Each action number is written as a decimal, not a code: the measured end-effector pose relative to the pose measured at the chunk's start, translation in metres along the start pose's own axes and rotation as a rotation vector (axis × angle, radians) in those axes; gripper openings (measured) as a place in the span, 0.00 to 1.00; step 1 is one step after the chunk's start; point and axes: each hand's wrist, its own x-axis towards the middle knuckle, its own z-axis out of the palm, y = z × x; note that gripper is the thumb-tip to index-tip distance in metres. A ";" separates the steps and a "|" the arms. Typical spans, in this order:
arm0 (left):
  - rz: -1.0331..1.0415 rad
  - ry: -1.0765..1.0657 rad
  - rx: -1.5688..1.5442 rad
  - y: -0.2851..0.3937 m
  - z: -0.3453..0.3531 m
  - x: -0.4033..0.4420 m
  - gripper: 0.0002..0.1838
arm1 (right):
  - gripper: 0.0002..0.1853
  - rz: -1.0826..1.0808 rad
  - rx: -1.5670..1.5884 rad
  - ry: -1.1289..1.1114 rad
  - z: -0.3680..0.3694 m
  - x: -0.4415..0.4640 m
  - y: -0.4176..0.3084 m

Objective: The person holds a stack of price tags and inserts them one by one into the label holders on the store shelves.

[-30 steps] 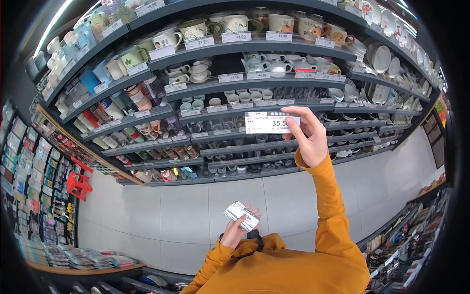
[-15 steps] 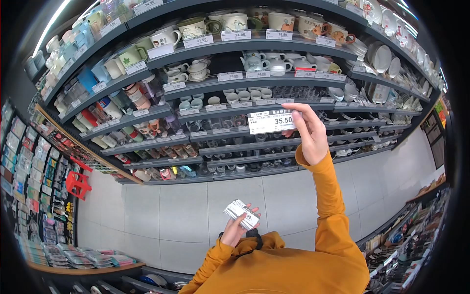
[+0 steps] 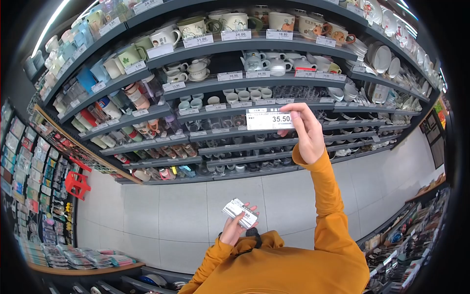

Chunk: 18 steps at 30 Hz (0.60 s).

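Observation:
Raised in front of the shelves, my right hand [image 3: 308,134] pinches a white price tag [image 3: 269,119] by its right end. The tag reads 35.50 and faces me, nearly level. Low near my body, my left hand [image 3: 236,228] grips a small stack of price tags [image 3: 239,212], slightly fanned, with the thumb on top. Part of a number, 80, shows on the top one. Behind the raised tag are shelf rows of small cups [image 3: 242,95] and glasses, with tags along the shelf edges.
Curved-looking shelves hold mugs [image 3: 192,27], teapots [image 3: 254,61] and plates [image 3: 381,59]. A red plastic stool [image 3: 77,184] stands on the tiled floor [image 3: 183,206] at left. Packaged goods hang on the left wall [image 3: 29,166]. Another stocked shelf [image 3: 406,245] is at lower right.
My right hand and the 35.50 tag have shifted slightly left, and the tag has turned a little more level. My left hand with the stack has moved only slightly.

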 end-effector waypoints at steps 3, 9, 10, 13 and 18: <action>-0.004 0.013 0.010 0.001 0.000 0.001 0.25 | 0.10 0.016 0.016 -0.002 0.002 -0.001 0.000; -0.014 -0.001 0.000 -0.001 -0.002 0.003 0.24 | 0.10 0.016 -0.041 0.027 0.001 -0.003 0.004; -0.016 -0.006 0.002 0.000 -0.003 0.004 0.24 | 0.11 0.024 -0.046 0.029 0.001 -0.002 0.006; -0.015 -0.003 0.020 0.003 -0.003 0.003 0.24 | 0.13 0.037 -0.053 0.038 0.004 0.000 0.010; 0.011 0.027 0.036 0.013 -0.011 0.001 0.23 | 0.13 0.031 -0.067 -0.022 0.022 0.011 0.014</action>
